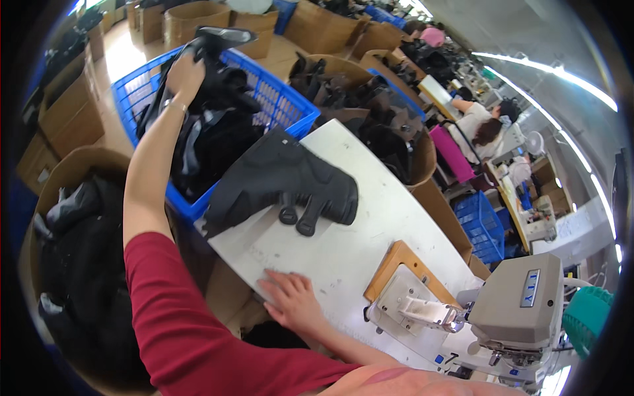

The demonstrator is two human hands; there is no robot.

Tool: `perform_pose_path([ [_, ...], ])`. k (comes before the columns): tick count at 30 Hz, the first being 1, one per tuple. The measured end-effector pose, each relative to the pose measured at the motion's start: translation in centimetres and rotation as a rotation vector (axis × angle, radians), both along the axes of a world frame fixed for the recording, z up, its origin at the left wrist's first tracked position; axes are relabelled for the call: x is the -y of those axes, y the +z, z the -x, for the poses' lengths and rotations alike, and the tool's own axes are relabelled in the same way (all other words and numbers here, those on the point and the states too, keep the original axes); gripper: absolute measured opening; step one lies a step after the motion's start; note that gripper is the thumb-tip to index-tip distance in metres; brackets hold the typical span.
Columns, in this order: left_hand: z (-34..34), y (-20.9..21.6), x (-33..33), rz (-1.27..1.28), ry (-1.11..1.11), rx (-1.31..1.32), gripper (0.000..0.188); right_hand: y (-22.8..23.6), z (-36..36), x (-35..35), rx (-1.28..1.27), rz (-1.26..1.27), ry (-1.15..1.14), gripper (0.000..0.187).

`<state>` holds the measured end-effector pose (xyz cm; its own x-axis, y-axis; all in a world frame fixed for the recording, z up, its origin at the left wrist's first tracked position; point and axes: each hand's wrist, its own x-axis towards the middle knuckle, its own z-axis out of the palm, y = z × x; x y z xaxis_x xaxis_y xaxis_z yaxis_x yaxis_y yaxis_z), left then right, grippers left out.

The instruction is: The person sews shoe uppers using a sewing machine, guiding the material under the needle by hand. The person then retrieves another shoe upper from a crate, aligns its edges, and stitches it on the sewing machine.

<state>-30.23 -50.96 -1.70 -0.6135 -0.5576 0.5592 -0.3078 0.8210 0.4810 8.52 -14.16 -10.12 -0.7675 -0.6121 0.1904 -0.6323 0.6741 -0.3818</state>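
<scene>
My left hand (185,78) reaches over the blue plastic crate (281,99) at the upper left. Its fingers are closed round a black boot upper (221,41) with a shiny grey part, raised at the crate's far rim. More black uppers (214,142) lie heaped in the crate. On the white worktable (389,198), another black boot upper (284,175) lies on its side, two straps with rounded tabs hanging from it. My right hand (290,300) rests flat at the table's near left edge, fingers apart and holding nothing, a little short of that upper.
A grey sewing machine head (518,294) with a teal wheel (586,320) stands at the right, beside a wooden frame (389,264). Cardboard bins of dark pieces (86,264) flank the table. Farther off are a blue basket (479,228) and a seated person (479,129).
</scene>
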Motion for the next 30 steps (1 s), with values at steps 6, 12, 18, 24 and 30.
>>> perform_pose_path([
  [6,-5.4,10.0,0.3,-0.008,-0.204,-0.170,0.051,-0.3,-0.1,-0.4,-0.048,0.063,0.007,0.047],
  [12,-15.5,16.8,-1.2,-0.423,-0.861,-0.396,0.033,-0.9,2.0,-4.1,-0.080,0.694,-0.307,0.048],
  [18,-20.2,12.2,-12.3,0.073,-0.947,-0.022,0.044,6.3,7.1,-9.2,0.869,1.802,-0.528,0.061],
  [24,-22.4,2.8,-17.9,-0.036,-0.937,0.586,0.066,4.0,3.7,-11.2,0.470,1.396,-0.722,0.043],
  [30,-22.6,2.2,-17.8,-0.217,-0.989,0.688,0.080,5.6,-4.7,-11.5,-0.142,1.014,-0.697,0.025],
])
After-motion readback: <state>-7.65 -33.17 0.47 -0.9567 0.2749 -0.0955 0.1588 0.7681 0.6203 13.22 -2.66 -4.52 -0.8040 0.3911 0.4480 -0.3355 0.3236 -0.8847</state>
